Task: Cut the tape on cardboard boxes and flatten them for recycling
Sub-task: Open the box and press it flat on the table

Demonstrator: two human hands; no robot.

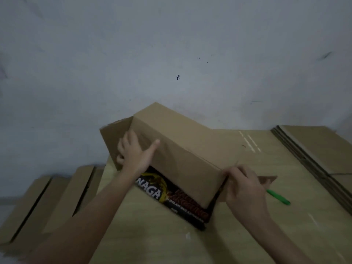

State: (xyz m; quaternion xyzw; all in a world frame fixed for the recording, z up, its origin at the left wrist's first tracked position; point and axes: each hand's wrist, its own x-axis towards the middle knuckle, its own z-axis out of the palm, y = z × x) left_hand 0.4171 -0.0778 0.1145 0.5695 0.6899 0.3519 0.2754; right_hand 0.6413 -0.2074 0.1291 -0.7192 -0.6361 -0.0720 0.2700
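box: plain brown cardboard box (179,149), still in its box shape, sitting pretty much dead centre on a flattened sheet of cardboard (152,235) on the floor
long axis: runs diagonally, far-left end up toward the wall, near-right end pointing down toward the person's right hand, so it sits skewed to the camera and not square on
printed side: the face toward the camera is black with a yellow dragon graphic and "NAGA" in white letters (150,189), plus reddish text that's too blurry to read
far end: a flap (114,138) sticks out open on the left end
left hand: left hand (133,155) is on the top-left part of the box, fingers spread wide and flat against the cardboard, thumb angled out along the top face, pressing rather than grabbing
right hand: right hand (243,187) is at the near-right corner, fingers curled onto the end flap (266,181) there, gripping it
cutter: green-handled thing (279,198), looks like a knife or pen, can't tell which, lying on the cardboard just right of the right hand, not touched
stacks: flattened boxes piled at far right (314,149) and more folded ones lying at left (57,197)
wall: pale grey-white wall (171,54) behind, with a few dark specks on it
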